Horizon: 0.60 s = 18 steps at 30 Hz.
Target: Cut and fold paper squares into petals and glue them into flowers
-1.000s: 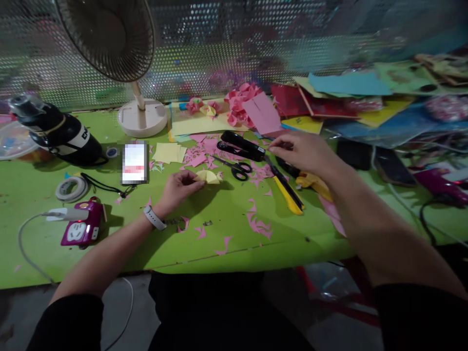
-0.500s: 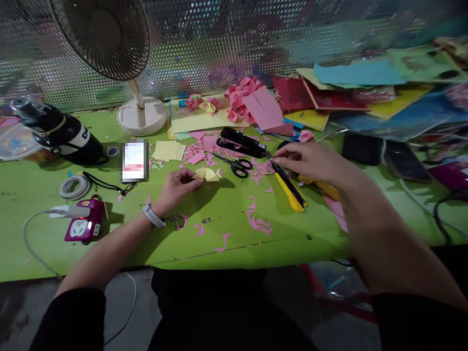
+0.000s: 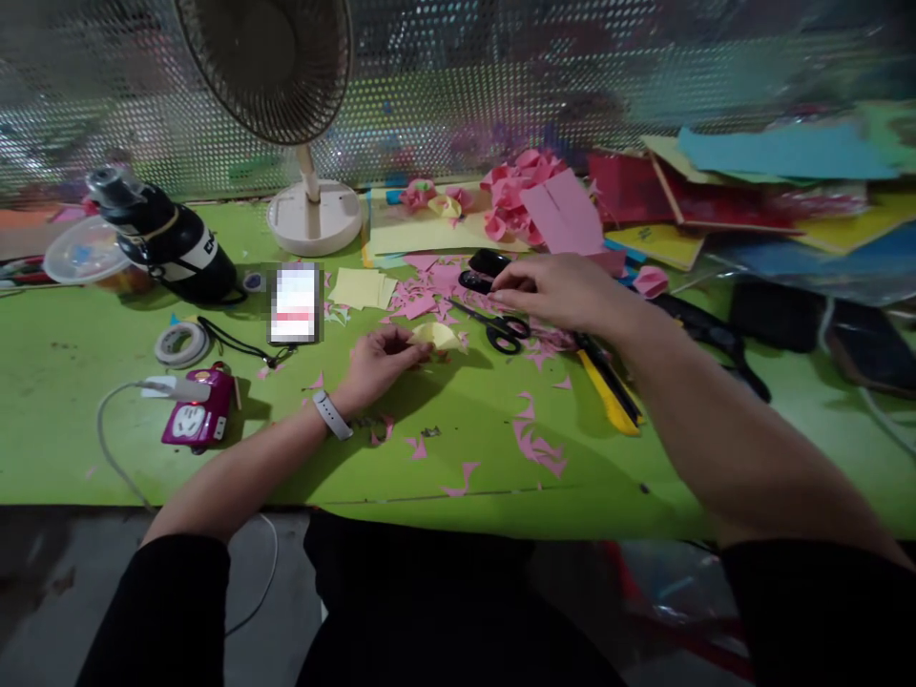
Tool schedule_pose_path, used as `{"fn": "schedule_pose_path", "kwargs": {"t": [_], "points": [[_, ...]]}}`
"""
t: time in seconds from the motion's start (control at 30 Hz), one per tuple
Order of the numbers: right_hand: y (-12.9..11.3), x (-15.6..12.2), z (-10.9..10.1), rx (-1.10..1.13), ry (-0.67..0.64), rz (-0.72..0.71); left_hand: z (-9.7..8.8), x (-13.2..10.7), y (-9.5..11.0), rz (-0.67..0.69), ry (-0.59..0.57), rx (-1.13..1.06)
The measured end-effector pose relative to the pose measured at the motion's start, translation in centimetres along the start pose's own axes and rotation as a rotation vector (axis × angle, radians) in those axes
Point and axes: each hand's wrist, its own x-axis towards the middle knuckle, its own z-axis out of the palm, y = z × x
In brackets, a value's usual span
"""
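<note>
Left hand (image 3: 383,363) pinches a small folded yellow paper (image 3: 438,336) between thumb and fingers, about midway between the far and near edges of the green table (image 3: 401,477). A pale watch (image 3: 333,415) circles that wrist. Right hand (image 3: 540,289) reaches over the black stapler (image 3: 489,260), fingers bent with a narrow gap to the thumb, and hides much of it; whether they grip it, I cannot tell.

Black scissors (image 3: 490,325) lie between the two hands, with a yellow-handled cutter (image 3: 608,389) to their right. Pink scraps (image 3: 540,448) are strewn from around the scissors toward the table's near edge. Yellow paper squares (image 3: 358,286) sit in a loose stack beyond the left hand. Along the far edge are a fan (image 3: 315,215) and a heap of pink folded pieces (image 3: 522,186), while coloured sheets (image 3: 780,153) pile toward the far right corner. A purple plug adapter (image 3: 200,410) rests on the left, nearer the near edge.
</note>
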Motion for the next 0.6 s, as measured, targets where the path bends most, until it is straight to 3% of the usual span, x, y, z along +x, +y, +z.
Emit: {"fn": "schedule_pose_path", "kwargs": {"t": [0.23,0.37,0.5,0.57,0.6], "points": [[-1.4,2.3,2.6,0.031,-0.05,-0.102,-0.8,0.4,0.4,0.095,0.184,-0.014],[-1.3,2.6,2.7,-0.036,-0.002,-0.122,-1.0,0.6,0.1,0.132,0.09,0.198],[-0.2,0.8,1.9,-0.105,-0.014,-0.063,-0.5,0.0,0.3,0.161,0.027,0.433],[0.2,-0.5,1.9,-0.112,-0.051,-0.034,0.2,-0.8,0.9,0.266,-0.078,0.509],[0.3,-1.1,2.1,-0.105,-0.068,-0.028,0.6,-1.3,1.2,0.313,-0.199,0.538]]}}
